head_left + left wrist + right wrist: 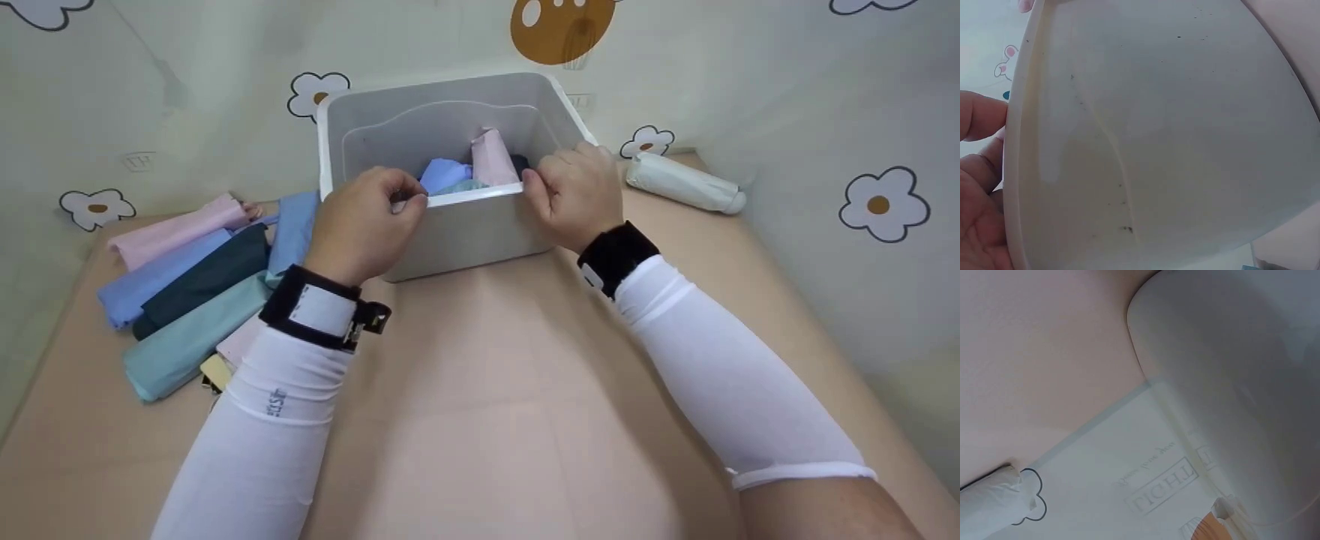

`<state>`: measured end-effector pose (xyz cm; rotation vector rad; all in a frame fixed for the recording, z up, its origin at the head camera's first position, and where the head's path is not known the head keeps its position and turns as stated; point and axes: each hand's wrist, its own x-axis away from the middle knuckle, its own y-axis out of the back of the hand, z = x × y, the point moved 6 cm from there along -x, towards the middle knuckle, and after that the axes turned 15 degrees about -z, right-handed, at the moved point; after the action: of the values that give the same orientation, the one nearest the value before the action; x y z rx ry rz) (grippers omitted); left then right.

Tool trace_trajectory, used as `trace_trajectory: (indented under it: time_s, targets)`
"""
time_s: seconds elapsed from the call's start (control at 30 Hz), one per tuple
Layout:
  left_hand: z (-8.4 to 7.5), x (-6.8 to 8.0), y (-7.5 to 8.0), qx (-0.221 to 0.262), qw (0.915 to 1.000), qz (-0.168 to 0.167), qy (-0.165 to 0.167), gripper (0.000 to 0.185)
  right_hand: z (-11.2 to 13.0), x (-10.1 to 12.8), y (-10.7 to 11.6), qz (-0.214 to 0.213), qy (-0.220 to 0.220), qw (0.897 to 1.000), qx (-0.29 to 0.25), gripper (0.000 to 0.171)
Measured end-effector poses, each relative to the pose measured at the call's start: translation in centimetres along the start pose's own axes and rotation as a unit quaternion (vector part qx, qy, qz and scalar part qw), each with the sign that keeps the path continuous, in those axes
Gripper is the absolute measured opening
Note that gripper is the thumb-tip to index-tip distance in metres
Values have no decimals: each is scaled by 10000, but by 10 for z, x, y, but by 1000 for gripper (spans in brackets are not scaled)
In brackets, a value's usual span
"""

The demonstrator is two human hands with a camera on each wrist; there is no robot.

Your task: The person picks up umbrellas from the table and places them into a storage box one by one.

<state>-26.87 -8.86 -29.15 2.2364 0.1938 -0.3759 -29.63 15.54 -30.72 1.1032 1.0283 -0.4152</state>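
A pale grey plastic storage bin point(472, 236) stands at the back of the table, its opening tilted toward me. My left hand point(367, 221) pinches its front rim; in the left wrist view, fingers point(982, 115) meet the rim's edge beside the bin's smooth wall point(1185, 140). My right hand point(577, 195) grips the rim near the front right corner. That hand does not show in the right wrist view, only the bin's side point(1230, 382). Inside lie a blue bundle point(446, 175), a pink one point(493, 157) and a dark one, partly hidden by the rim.
Left of the bin, several folded umbrellas in pink point(180, 229), blue point(161, 277), dark green point(206, 281) and teal point(195, 337) lie piled, partly behind my left forearm. A white folded umbrella point(686, 182) lies at the back right. The patterned wall point(795, 97) rises behind the table.
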Motion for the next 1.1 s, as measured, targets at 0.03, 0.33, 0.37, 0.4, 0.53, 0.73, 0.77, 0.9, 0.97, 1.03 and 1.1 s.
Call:
trace_trajectory:
  time_s: [0.03, 0.33, 0.37, 0.4, 0.53, 0.73, 0.77, 0.9, 0.97, 1.03, 1.1]
  targets:
    - [0, 0, 0, -14, 10000, -6, -17, 29, 0, 0, 0, 10, -16, 10000, 0, 49]
    - [-1, 6, -3, -73, 9994, -145, -320, 29, -1, 2, -1, 88, -96, 9999, 1, 50]
    - [-2, 8, -3, -103, 9991, -142, -394, 31, 0, 2, -1, 99, -97, 9999, -5, 50]
    - [-2, 10, -4, -144, 9987, -124, -463, 34, 0, 2, -1, 107, -94, 9999, -10, 50]
    - [-3, 22, -7, -349, 9968, -16, -724, 50, 0, 2, -1, 100, -63, 9999, -25, 50]
    - [-5, 45, -9, -560, 9935, 52, -990, 72, 0, 1, -1, 54, -45, 10000, -8, 47]
    - [-5, 49, -9, -560, 9931, 84, -1028, 75, 0, 1, -1, 48, -49, 10000, -8, 47]
    - [-7, 65, -12, -534, 9921, 326, -1090, 76, -1, 0, -1, 43, -90, 9999, -16, 47]
    - [-8, 73, -13, -503, 9924, 426, -1040, 75, -1, 0, 0, 56, -108, 9999, -14, 48]
    - [-9, 79, -14, -507, 9925, 520, -985, 74, -1, 0, 0, 87, -114, 9999, -3, 48]
    - [-9, 85, -16, -520, 9925, 624, -918, 75, -1, 0, 0, 107, -121, 9999, 1, 48]
